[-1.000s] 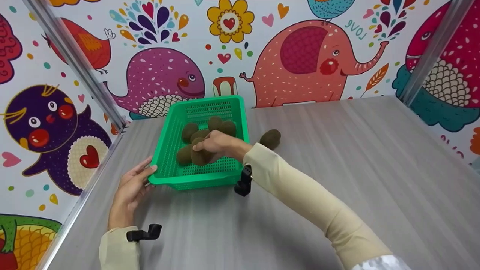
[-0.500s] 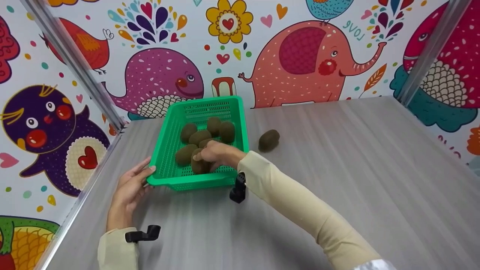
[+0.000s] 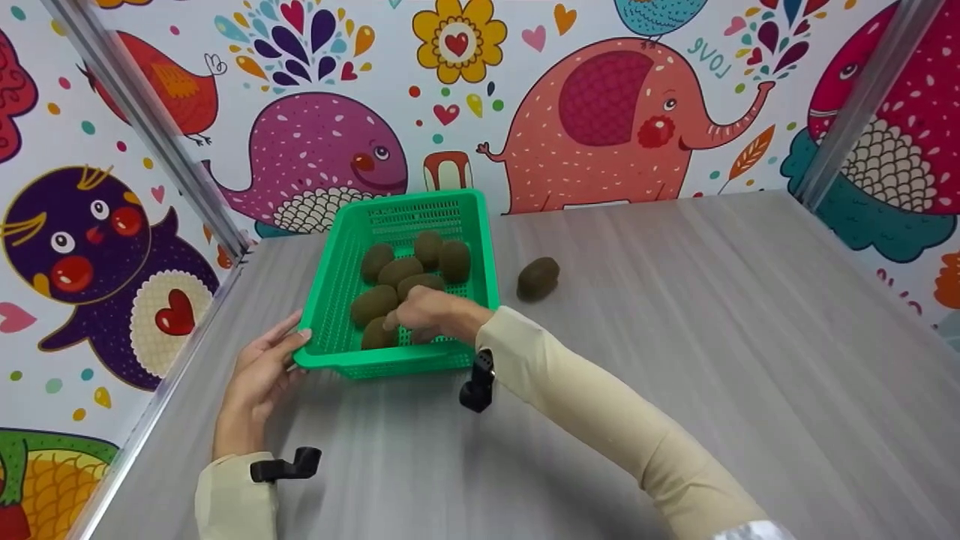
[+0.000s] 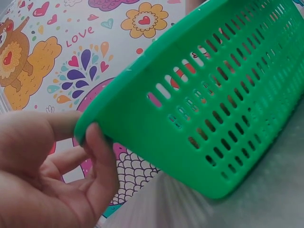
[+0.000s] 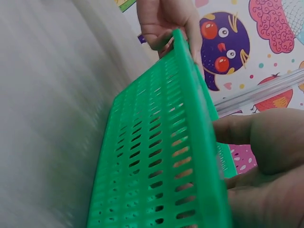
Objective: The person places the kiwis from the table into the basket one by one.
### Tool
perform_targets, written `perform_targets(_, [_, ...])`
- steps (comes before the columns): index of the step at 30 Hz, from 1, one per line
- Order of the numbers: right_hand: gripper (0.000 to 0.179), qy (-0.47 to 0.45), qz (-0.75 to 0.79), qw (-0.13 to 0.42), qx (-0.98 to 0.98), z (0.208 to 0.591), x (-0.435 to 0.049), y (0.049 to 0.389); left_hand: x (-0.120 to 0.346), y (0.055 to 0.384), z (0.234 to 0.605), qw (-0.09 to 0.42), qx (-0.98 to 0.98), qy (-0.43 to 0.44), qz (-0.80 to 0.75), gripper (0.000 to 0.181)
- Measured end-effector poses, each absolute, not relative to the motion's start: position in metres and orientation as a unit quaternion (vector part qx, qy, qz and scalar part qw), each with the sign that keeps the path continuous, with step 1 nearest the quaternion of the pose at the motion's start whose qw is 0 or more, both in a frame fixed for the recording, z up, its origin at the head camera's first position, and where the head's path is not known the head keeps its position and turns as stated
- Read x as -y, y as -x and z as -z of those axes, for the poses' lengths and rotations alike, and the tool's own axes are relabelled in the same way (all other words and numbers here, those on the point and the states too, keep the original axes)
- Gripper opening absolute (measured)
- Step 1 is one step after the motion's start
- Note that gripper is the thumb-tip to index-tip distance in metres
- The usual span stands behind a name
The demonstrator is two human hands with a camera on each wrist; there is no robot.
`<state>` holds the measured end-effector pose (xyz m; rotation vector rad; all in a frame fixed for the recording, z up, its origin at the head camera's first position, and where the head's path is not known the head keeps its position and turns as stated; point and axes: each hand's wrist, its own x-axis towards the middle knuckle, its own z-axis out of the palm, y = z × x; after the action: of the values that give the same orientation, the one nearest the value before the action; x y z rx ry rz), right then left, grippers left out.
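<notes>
Brown kiwifruit [image 3: 373,304] lie loosely together in a green perforated plastic basket [image 3: 397,360]. My left hand [image 3: 259,375] grips the basket's near left corner, thumb and fingers on either side of the rim, as the left wrist view also shows. Inside the basket's near end is my right hand [image 3: 431,311], its thumb tip at the right side of one kiwifruit [image 3: 377,335] near the front wall. That fruit sits mostly out beyond the fingers. In the right wrist view the basket wall hides the fingertips. Another kiwifruit [image 3: 538,279] rests on the table right of the basket.
The grey wood-grain table [image 3: 675,337] runs back to walls printed with cartoon animals. Metal posts [image 3: 161,142] stand at the corners, and a metal edge strip [image 3: 142,420] borders the table's left side. The basket is close to the back wall.
My right hand has lowered a kiwifruit towards the basket's near end and let it go; the fruit now lies further left, out of the fingers. The left hand keeps its grip on the corner.
</notes>
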<state>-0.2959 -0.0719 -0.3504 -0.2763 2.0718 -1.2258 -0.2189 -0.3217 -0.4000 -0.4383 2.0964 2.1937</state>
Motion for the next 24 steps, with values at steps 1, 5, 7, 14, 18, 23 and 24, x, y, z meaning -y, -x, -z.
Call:
perform_targets(1, [0.054,0.110,0.475,0.352,-0.799,0.349,0.071,0.296,0.322,0.219,0.400,0.038,-0.682,0.143,-0.716,0.064])
perform_targets(5, [0.017,0.122,0.481,0.343,-0.797,0.346,0.068,0.297,0.321,0.218,0.399,0.038,-0.680,0.144,-0.718,0.066])
perform_targets(7, [0.017,0.127,0.491,0.339,-0.793,0.345,0.065,0.298,0.321,0.217,0.399,0.038,-0.680,0.145,-0.718,0.067])
perform_targets(14, [0.046,0.156,0.524,0.308,-0.778,0.337,0.049,0.299,0.320,0.217,0.398,0.043,-0.679,0.147,-0.718,0.068])
perform_targets(18, [0.047,0.185,0.519,0.279,-0.786,0.332,0.037,0.298,0.320,0.217,0.399,0.044,-0.677,0.149,-0.720,0.067])
perform_targets(23, [0.043,0.214,0.521,0.249,-0.788,0.327,0.023,0.297,0.321,0.218,0.400,0.041,-0.681,0.147,-0.716,0.067])
perform_targets(24, [0.043,0.216,0.525,0.246,-0.785,0.326,0.020,0.297,0.322,0.218,0.400,0.041,-0.682,0.147,-0.715,0.067])
